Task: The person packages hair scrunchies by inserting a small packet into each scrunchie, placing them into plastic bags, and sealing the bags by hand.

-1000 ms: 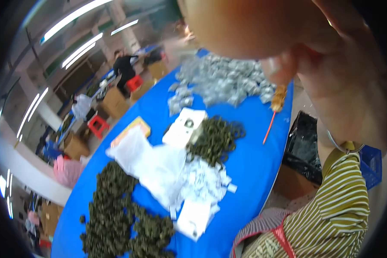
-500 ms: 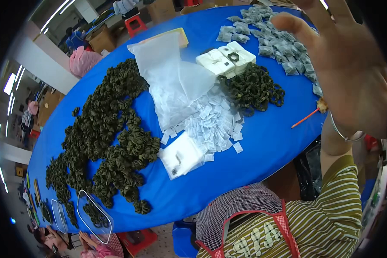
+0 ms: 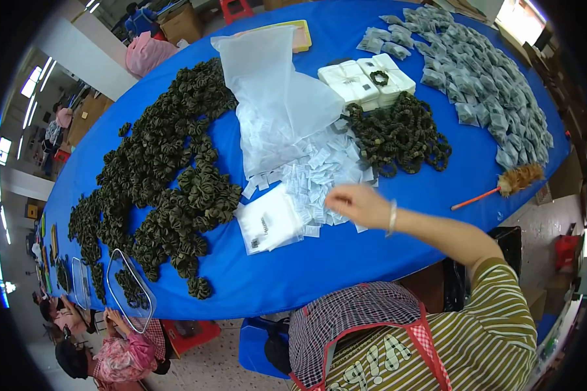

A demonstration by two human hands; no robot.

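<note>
My right hand (image 3: 359, 204) reaches in from the right over the edge of a heap of small white packets (image 3: 313, 179). Its fingers are curled and close together; whether anything is between them is hidden. Just left of the hand lies a stack of clear plastic bags (image 3: 267, 221) with dark print. A large translucent bag (image 3: 261, 98) lies over the packets' upper side. Above the hand are loose dark green scrunchies (image 3: 401, 137), beside bundled white stacks (image 3: 365, 81) with one scrunchie (image 3: 379, 78) on top. My left hand is out of view.
A big pile of dark green scrunchies (image 3: 156, 163) covers the left of the blue table (image 3: 254, 287). Many filled bags (image 3: 482, 85) lie at far right, near a duster (image 3: 518, 179). A yellow tray (image 3: 301, 36) is at the back. People (image 3: 120, 352) sit at lower left.
My right hand has come down from close to the camera, where its fingers were spread, to the white packets. The view has shifted, showing more of the filled bags and duster.
</note>
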